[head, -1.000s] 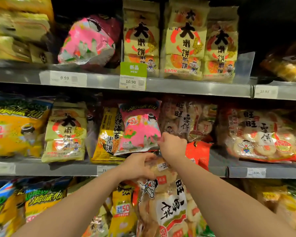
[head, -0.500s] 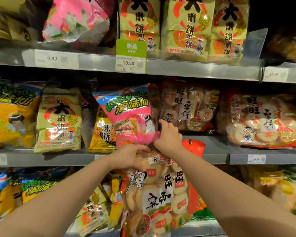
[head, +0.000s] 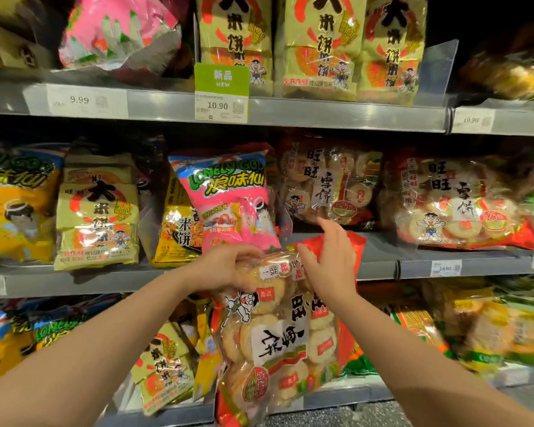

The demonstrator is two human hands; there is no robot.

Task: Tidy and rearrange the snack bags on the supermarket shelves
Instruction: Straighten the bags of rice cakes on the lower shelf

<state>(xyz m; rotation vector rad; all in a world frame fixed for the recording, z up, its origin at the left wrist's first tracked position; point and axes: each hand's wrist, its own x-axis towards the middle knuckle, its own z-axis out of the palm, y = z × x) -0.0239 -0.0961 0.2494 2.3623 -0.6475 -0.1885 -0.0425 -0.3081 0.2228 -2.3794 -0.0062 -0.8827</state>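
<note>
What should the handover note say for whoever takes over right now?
Left hand: grips the top of the cracker bag, which hangs upside down in front of the lower shelf.
Right hand: open, fingers straight, beside that bag's top; contact unclear.
Pink bag: stands slightly tilted on the middle shelf, left of the matching cracker bags.
Done: pink bag shelved.
Left: probably set the held bag upright with its matches, then straighten the pink bag.
</note>
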